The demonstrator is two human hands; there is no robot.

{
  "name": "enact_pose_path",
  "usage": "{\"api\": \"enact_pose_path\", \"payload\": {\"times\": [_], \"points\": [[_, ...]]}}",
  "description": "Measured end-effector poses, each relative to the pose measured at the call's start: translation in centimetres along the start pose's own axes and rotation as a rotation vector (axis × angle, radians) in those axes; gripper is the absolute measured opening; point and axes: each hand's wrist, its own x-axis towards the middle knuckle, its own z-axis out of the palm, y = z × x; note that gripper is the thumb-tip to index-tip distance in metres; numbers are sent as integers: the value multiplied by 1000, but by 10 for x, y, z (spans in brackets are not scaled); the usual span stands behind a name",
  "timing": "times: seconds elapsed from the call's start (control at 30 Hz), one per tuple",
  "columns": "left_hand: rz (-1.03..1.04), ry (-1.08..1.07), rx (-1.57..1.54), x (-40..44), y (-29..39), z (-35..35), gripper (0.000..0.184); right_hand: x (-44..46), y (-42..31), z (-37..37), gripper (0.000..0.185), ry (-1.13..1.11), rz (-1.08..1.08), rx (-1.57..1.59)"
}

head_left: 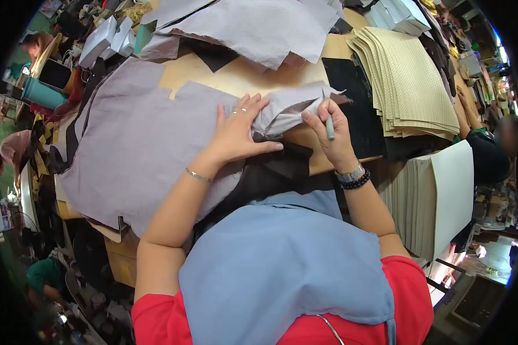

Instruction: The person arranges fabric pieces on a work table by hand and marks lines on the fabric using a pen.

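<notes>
My left hand [240, 133] lies with spread fingers on a large grey-mauve sheet [132, 138] over the table, near its right edge. My right hand [332, 129] is closed around a slim pen-like tool [330, 127] with a grey-green handle. Its upper end points to a raised, crumpled flap of grey material [288, 109] beside my thumb and fingers. Whether my right fingers also pinch that flap is too small to tell. Dark material [279, 167] lies under and below the flap.
More grey sheets [247, 29] lie at the table's far side. A black board [354, 100] sits right of my right hand, beside stacked cream textured sheets [408, 80]. A thick white stack [426, 201] stands at the right. Other people work at both sides.
</notes>
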Motion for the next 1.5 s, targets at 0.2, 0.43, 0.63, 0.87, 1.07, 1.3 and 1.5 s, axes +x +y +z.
{"api": "enact_pose_path", "payload": {"times": [0.2, 0.43, 0.63, 0.87, 1.07, 1.3, 1.5], "points": [[-33, 248, 9, 14, -20, 7, 51, -8, 22, -13, 40, -234, -17, -564], [75, 403, 146, 26, -18, 19, 28, 0, 24, 2, 27, -82, -195, -594], [57, 457, 25, 31, -23, 21, 18, 7, 21, -2, 24, -152, -439, -650], [-115, 535, -376, 39, -38, 11, 24, -3, 19, 0, 27, -37, 14, -66], [-170, 500, -416, 38, -26, 13, 22, -5, 27, 12, 33, -144, -104, -343], [96, 525, 305, 42, -35, 18, 16, -23, 8, 19, 33, -28, -97, -588], [44, 516, 225, 34, -16, 12, 17, -43, -20, 22, 33, -114, -150, -569]]}}
